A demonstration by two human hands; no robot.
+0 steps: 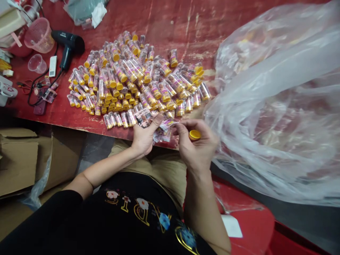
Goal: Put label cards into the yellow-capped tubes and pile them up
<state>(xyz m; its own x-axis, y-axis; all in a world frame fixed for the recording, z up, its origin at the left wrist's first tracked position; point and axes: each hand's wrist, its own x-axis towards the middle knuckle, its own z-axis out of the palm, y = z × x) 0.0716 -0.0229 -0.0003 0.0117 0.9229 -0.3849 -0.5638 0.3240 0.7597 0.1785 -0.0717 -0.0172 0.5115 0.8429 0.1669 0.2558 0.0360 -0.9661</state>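
Observation:
My left hand (145, 136) is closed on a small printed card (143, 117), its thumb pressed over the card's edge. To its right, my right hand (198, 152) is closed around a small tube whose yellow cap (194, 135) shows between the fingers; the rest of the tube is hidden. Its thumb and forefinger also pinch the end of a thin pale strip, too small to make out. Below and between the hands, crumpled printed plastic wrappers (162, 134) lie at the table's edge. Just beyond is a large heap of clear tubes (130, 71) with yellow caps and pink labels.
A big translucent plastic bag (265, 117) covers the table's right side. On the left lie a hair dryer (67, 44) with its cord, a pink basket (39, 35), a clear cup (37, 64) and a white remote-like object (52, 66). Cardboard boxes (18, 163) stand below left.

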